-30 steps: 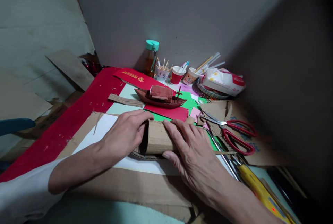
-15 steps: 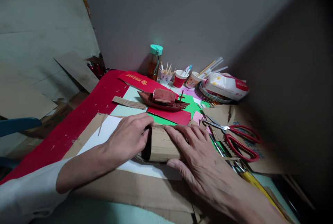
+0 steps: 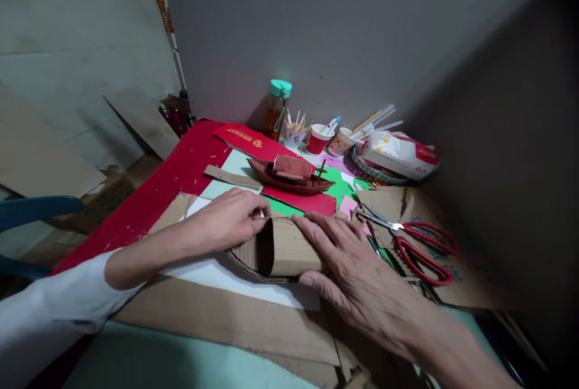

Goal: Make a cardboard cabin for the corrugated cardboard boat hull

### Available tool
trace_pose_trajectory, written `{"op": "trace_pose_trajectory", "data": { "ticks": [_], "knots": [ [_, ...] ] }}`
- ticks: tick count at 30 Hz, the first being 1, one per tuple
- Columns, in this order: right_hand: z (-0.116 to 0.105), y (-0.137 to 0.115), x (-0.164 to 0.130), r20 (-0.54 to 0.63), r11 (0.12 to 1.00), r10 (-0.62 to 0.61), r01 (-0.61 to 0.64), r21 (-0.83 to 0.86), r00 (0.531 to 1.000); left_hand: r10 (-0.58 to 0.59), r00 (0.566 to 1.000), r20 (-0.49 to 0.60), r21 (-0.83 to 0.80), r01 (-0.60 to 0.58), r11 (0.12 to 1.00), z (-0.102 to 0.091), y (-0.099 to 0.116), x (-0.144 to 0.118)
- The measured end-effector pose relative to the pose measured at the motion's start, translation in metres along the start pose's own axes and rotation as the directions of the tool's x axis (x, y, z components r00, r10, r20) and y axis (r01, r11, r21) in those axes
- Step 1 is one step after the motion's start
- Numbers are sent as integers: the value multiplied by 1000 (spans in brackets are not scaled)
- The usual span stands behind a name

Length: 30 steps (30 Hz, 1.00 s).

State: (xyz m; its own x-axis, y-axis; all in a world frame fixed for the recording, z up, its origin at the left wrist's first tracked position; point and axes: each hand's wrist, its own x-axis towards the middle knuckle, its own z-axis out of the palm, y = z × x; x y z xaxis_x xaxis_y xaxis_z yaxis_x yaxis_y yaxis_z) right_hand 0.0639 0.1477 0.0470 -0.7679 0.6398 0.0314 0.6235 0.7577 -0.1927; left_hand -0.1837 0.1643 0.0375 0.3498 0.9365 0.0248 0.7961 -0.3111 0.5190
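A cardboard model boat (image 3: 249, 256) with an arched cardboard canopy (image 3: 296, 250) lies in front of me on white paper. My right hand (image 3: 346, 259) spans the canopy's right end, fingers over the far side and thumb along the near side. The fingers of my left hand (image 3: 233, 217) are curled in a pinch at the boat's far edge, by the canopy's open left end. What sits between those fingertips is partly hidden; a small pale bit shows there. Just beyond stands a finished-looking reddish-brown model boat (image 3: 292, 176) with a canopy and a small mast.
Red-handled scissors (image 3: 425, 250) lie on cardboard scraps at the right. Along the wall stand a bottle (image 3: 275, 113), paper cups (image 3: 318, 140) holding sticks and pens, and a tissue pack (image 3: 398, 154). A cardboard strip (image 3: 232, 178) lies at the left. A blue chair (image 3: 40, 208) is beside the table.
My left hand has shifted slightly back and left from the canopy opening, uncovering more of the boat's left end. My right hand keeps its hold. The whole view has shifted slightly.
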Motion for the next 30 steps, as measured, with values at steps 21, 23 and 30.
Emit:
{"op": "trace_pose_trajectory", "data": {
  "ticks": [21,23,30],
  "knots": [
    [-7,19,-40,-221,975,205,-179,133,953,-172,982,-72,39,175,984,1,2,-29],
    [-4,21,-47,-253,967,223,-179,183,942,-190,979,-80,32,193,981,1,0,-31],
    [-9,9,-48,-315,928,248,-132,348,916,-245,960,-137,-83,236,968,-6,-2,-48]
  ]
}}
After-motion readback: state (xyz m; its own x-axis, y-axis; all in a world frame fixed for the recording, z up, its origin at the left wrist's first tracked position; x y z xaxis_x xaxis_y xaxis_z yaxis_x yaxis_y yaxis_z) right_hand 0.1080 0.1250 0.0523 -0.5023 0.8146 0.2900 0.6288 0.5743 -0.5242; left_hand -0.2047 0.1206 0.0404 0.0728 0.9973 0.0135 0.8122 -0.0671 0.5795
